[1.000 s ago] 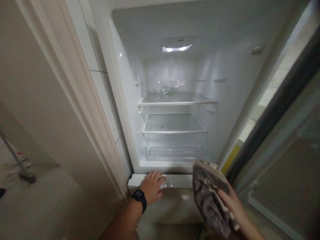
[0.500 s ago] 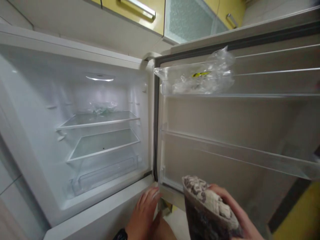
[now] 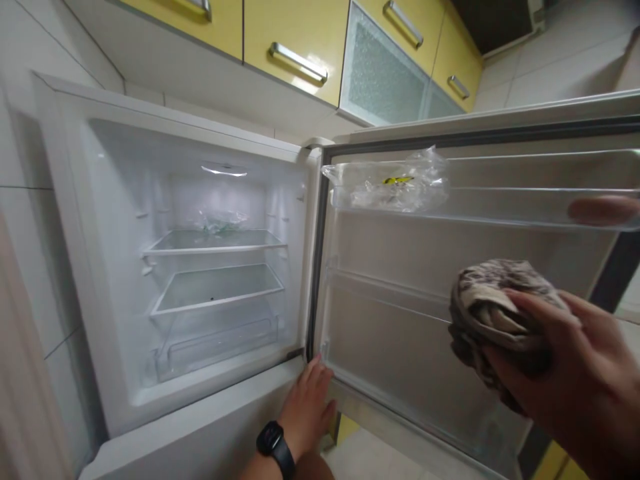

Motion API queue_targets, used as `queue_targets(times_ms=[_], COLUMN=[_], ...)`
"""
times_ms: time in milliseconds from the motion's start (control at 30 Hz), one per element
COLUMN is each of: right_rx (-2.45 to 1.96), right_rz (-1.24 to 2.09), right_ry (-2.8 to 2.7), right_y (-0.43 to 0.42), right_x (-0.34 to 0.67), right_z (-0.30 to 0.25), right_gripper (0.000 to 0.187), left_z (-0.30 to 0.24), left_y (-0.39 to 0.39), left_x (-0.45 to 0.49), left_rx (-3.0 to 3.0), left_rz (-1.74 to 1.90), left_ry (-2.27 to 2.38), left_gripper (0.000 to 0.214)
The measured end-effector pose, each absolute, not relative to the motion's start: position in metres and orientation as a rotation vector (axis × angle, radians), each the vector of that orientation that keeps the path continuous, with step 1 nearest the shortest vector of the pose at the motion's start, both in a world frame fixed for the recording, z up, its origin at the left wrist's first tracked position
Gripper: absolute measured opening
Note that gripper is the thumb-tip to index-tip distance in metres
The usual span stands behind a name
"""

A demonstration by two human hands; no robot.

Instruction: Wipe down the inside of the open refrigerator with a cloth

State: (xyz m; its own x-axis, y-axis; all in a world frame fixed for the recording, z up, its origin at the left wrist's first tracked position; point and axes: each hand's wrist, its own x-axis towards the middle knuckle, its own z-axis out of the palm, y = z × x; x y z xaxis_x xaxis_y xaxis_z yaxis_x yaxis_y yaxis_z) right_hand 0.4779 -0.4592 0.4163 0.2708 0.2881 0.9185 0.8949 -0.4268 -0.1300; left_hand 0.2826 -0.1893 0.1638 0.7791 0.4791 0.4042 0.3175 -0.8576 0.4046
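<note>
A crumpled, patterned brown-and-cream cloth [image 3: 500, 300] is gripped in my right hand [image 3: 575, 360], in front of the open fridge door [image 3: 390, 247]. Its folded top faces up, and part of its side is behind my fingers. My left hand [image 3: 307, 400], with a black watch on the wrist, lies at the lower hinge corner where the door meets the fridge body [image 3: 200, 413]. The fingers there are stretched out and hold nothing. On the top door shelf [image 3: 490, 203] sits a clear plastic bag [image 3: 400, 190] with a yellow mark.
Inside the fridge, another clear bag [image 3: 223, 221] rests on the upper glass shelf [image 3: 215, 243]. Below are a second glass shelf [image 3: 220, 287] and a clear drawer [image 3: 220, 343]. Yellow cabinets [image 3: 295, 33] with metal handles hang overhead. A tiled wall [image 3: 30, 267] stands at left.
My right hand has moved up and to the right with the cloth, which now looks more bunched. My left hand stays by the hinge corner. The camera view has tilted up.
</note>
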Motion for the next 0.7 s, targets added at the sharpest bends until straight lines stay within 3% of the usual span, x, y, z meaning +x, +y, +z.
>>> queue_targets(times_ms=[200,433,700], right_rx=[-2.038,-1.954,-1.947], right_rz=[-1.310,-1.551,-1.888], right_ry=[-1.480,-1.932,-1.955], right_y=[-0.384,-0.294,-0.191], right_x=[0.431,0.384,0.342], right_z=[0.440,0.494,0.580], right_gripper=[0.059,0.053,0.044], left_z=[0.133,0.143,0.112], left_y=[-0.192,-0.200,-0.193], left_x=[0.305,0.319,0.360], left_rx=[2.615,2.564,2.632], left_rz=[0.876,0.933,0.902], left_ry=[0.554,0.565,0.783], left_gripper=[0.058,0.050,0.042])
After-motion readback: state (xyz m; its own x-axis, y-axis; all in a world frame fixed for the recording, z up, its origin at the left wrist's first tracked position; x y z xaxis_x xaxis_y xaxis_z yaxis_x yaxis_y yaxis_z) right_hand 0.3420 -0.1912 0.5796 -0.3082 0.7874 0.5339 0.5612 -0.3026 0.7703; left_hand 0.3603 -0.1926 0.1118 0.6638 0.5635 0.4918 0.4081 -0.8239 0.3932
